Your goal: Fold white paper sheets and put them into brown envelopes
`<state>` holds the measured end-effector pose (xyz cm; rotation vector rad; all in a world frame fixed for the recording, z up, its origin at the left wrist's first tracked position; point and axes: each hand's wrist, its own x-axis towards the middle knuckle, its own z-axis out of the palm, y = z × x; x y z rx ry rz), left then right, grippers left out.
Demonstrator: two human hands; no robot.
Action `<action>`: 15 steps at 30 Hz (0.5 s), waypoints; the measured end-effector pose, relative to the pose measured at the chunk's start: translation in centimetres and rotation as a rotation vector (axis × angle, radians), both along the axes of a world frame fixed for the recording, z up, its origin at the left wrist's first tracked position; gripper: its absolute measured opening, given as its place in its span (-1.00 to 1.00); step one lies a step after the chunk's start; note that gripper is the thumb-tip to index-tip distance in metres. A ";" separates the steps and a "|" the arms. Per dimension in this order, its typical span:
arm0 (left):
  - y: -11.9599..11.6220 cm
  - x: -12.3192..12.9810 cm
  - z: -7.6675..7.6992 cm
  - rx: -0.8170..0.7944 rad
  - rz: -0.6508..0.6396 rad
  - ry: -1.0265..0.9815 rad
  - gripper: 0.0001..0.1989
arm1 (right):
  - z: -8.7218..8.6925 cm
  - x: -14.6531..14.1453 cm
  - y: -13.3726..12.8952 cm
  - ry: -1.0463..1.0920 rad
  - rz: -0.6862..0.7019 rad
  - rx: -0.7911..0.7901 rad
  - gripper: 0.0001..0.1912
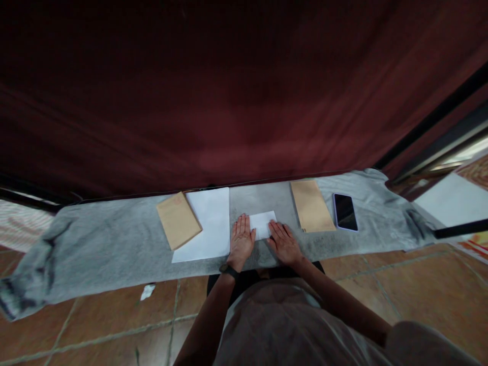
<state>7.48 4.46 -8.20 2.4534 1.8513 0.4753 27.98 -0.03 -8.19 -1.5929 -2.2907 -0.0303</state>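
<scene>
A small folded piece of white paper lies on the grey cloth between my hands. My left hand rests flat at its left edge, fingers stretched out and pointing away from me. On the right edge lies my right hand, also flat, its fingertips on the paper. Just left of my left hand is a stack of white paper sheets. Brown envelopes partly cover that stack. To the right of my right hand lies another brown envelope.
A phone lies face up beyond the right envelope. Grey cloth covers the narrow bench. Dark red fabric hangs behind it. A white scrap is on the tiled floor. Dark metal bars stand at the right.
</scene>
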 end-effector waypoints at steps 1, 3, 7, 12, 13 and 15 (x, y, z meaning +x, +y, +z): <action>0.0 0.0 0.0 0.000 0.002 0.004 -0.37 | -0.1 0.5 0.0 -0.002 -0.017 0.002 -0.43; -0.1 0.2 0.1 -0.001 0.006 0.011 -0.37 | -0.1 1.2 0.0 -0.008 -0.033 0.004 -0.43; -0.5 0.6 0.7 -0.016 0.004 0.004 -0.38 | -0.1 1.6 -0.1 -0.017 -0.042 0.002 -0.40; 0.6 -3.1 3.2 0.057 0.140 -0.036 -0.43 | -0.2 1.5 -0.1 -0.024 -0.028 0.021 -0.40; 1.1 -4.7 3.9 0.087 0.258 -0.055 -0.43 | -0.3 1.5 -0.1 -0.027 -0.026 0.025 -0.40; 1.9 -8.7 5.2 0.093 0.516 -0.100 -0.40 | -0.4 1.5 -0.1 -0.032 -0.027 0.027 -0.40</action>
